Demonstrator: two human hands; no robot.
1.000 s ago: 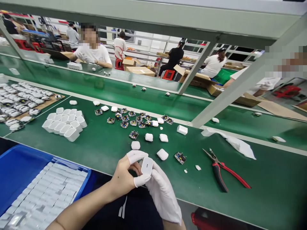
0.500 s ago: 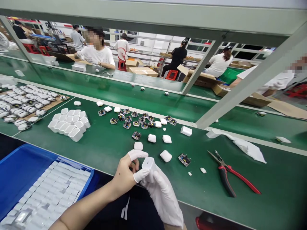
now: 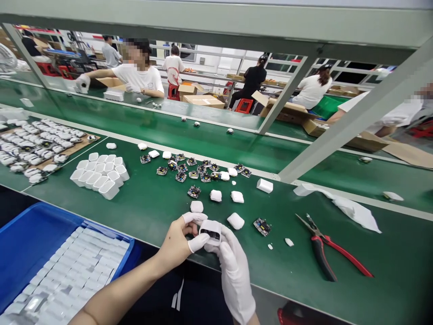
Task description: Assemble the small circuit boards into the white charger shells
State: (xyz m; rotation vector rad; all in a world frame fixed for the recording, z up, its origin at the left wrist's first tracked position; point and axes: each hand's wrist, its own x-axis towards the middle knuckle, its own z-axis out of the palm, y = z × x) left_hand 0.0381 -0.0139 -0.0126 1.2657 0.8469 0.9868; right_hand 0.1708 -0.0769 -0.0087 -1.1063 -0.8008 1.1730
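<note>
Both my hands hold one small white charger housing [image 3: 210, 231] over the near edge of the green table [image 3: 162, 203]. My left hand [image 3: 179, 243], with white finger cots on thumb and forefinger, pinches its left side. My right hand [image 3: 233, 271], in a white glove, grips it from the right and below. The housing's open, dark side faces me. Just beyond lie loose white housings [image 3: 236, 220] and small circuit boards [image 3: 194, 192].
A cluster of empty white shells [image 3: 99, 175] stands at left. A blue bin [image 3: 30, 239] with rows of white parts sits at lower left. Red-handled pliers [image 3: 324, 253] and a white cloth [image 3: 352, 210] lie at right. Other people work across the far conveyor.
The housing has been turned in my hands: its port face showed before, now its open dark side shows. Across the belt, a person has reached an arm out to the left.
</note>
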